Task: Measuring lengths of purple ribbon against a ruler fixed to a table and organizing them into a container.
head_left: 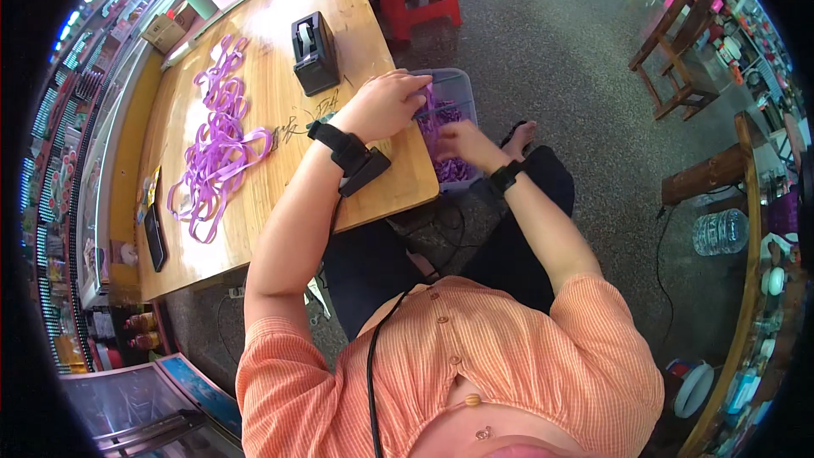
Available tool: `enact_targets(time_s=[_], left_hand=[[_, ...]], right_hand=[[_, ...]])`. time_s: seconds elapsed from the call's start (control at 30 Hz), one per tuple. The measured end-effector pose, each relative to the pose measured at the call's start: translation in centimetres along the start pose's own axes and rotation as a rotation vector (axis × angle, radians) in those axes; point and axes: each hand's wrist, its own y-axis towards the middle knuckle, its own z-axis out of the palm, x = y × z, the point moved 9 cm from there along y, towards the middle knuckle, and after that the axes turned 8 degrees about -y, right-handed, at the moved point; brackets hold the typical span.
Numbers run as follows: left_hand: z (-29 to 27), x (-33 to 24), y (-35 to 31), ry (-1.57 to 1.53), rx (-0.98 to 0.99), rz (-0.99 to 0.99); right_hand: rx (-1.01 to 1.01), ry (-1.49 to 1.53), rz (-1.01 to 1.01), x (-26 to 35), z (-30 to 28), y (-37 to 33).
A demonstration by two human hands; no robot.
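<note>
Purple ribbon strips in a clear plastic bin, right of centre, are pinched by the left hand and right hand, close together. A black tape dispenser and loose purple ribbon loops are seen on the wooden table, upper left.

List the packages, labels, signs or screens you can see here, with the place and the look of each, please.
Dark phone: flat on the wooden table, near its left edge; black, rectangular, screen off.
Cardboard box: beyond the table's far left corner; small, brown.
Water bottle: lying at the right, by the wooden furniture; clear plastic, any label too small to tell.
Shelf packages: far left edge; small, many-coloured, blurred.
</note>
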Motion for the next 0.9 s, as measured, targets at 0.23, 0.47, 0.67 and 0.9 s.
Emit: enact_targets(time_s=[0.23,0.47,0.67,0.9], left_hand=[[0.2,0.1,0.4,0.010,0.025,-0.020],[0.5,0.0,0.0,0.078,0.019,-0.034],[-0.5,-7.3,-3.5,0.110,-0.119,0.093],[11.2,-9.6,-14.6,-0.484,-0.143,-0.080]], right_hand=[[-0.038,-0.035,0.320,-9.6,2.8,-6.6],[-0.106,-0.025,0.385,-9.5,4.3,-11.1],[-0.122,0.068,0.317,-9.2,5.3,-13.4],[-0.117,0.090,0.418,-9.8,6.8,-16.6]])
